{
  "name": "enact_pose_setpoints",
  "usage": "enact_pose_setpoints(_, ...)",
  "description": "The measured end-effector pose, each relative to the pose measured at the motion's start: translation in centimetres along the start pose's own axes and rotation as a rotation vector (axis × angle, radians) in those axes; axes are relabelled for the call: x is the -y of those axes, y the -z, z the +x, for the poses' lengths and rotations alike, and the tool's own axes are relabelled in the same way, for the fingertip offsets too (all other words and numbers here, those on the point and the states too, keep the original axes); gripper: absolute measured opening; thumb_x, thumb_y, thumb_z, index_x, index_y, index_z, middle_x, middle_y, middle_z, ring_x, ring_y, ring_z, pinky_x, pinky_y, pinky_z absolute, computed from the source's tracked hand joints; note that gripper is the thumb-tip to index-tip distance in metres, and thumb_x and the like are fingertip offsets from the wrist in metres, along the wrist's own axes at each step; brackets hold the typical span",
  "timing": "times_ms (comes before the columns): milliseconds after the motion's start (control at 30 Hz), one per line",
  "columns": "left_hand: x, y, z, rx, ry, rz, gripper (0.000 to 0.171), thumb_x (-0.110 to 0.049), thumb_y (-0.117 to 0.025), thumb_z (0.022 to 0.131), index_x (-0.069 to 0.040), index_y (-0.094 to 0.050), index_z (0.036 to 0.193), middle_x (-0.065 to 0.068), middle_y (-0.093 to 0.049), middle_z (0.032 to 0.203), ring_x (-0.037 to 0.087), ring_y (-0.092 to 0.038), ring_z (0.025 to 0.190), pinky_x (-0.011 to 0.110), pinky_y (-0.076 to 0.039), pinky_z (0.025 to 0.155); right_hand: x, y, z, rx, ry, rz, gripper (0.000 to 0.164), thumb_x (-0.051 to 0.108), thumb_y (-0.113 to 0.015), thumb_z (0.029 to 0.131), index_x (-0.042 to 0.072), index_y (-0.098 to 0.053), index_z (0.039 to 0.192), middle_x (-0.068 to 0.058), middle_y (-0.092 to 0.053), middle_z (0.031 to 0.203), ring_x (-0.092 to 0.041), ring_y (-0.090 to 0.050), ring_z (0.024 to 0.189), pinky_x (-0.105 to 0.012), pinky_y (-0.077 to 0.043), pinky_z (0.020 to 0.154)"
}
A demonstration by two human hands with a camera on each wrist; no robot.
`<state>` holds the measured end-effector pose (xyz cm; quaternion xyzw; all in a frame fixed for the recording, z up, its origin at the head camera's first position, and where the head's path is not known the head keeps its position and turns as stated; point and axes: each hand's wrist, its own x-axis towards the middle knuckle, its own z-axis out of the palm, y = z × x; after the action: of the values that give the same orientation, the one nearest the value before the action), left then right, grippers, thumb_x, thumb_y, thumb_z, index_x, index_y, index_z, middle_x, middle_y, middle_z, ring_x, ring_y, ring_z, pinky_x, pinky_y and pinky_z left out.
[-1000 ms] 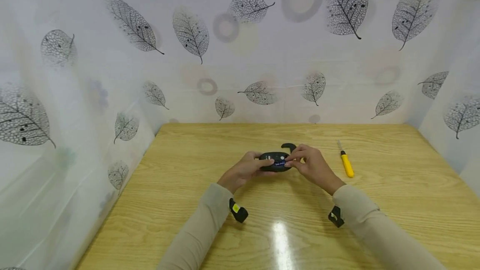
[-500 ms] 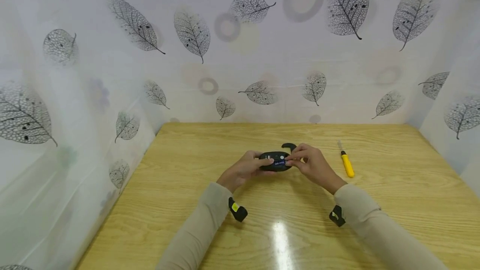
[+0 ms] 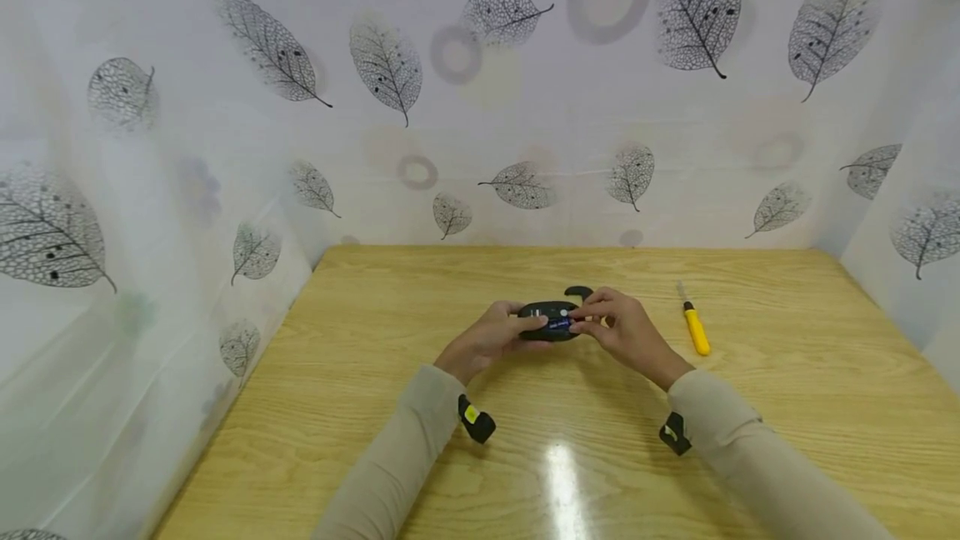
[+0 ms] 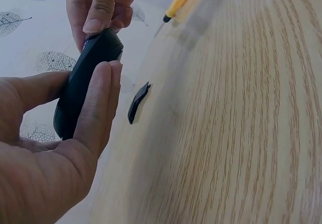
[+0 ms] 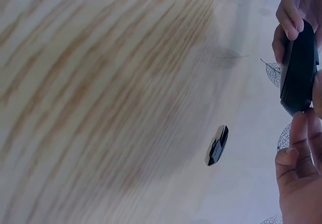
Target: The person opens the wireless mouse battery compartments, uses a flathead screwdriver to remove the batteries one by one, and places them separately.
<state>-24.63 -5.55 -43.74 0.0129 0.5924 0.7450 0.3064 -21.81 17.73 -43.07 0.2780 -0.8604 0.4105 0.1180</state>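
Observation:
A black wireless mouse [image 3: 534, 332] is held underside up over the table, its battery compartment uncovered. My left hand [image 3: 491, 336] grips its left end, thumb on the underside and fingers beneath; the left wrist view shows this left hand [image 4: 65, 148] around the body. Blue battery [image 3: 558, 325] casing shows in the compartment. At the right end, my right hand [image 3: 622, 327] pinches at the battery with thumb and index finger, partly hiding it. The right wrist view shows the fingers of this right hand [image 5: 304, 168] close under the ribbed end of the mouse [image 5: 299, 68].
A black curved cover [image 3: 577, 292] lies on the wooden table [image 3: 390, 298] just beyond the hands. To the right lies a yellow-handled screwdriver [image 3: 696, 330]. A leaf-printed white curtain [image 3: 525, 123] surrounds the table's back and sides.
The blue battery casing sits a little more level in the compartment under my right fingertips. Both hands keep nearly the same place and hold; the cover and screwdriver stay put.

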Motion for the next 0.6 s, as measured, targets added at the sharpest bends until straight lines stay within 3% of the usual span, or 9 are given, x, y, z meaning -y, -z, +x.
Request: enact_pose_setpoints(600, -0.08, -0.51, -0.23, -0.005, -0.003, 0.015, 0.047, -0.003, -0.062, 0.101, 0.011, -0.044, 0.142, 0.025, -0.054, 0.131, 0.034, -0.068, 0.109, 0.043, -0.054, 0.101, 0.15, 0.19, 0.06, 0.005, -0.013, -0.016, 0.01, -0.001, -0.077, 0.088, 0.006, -0.08, 0.094, -0.002, -0.065, 0.093, -0.012, -0.053, 0.072, -0.025, -0.046, 0.057)
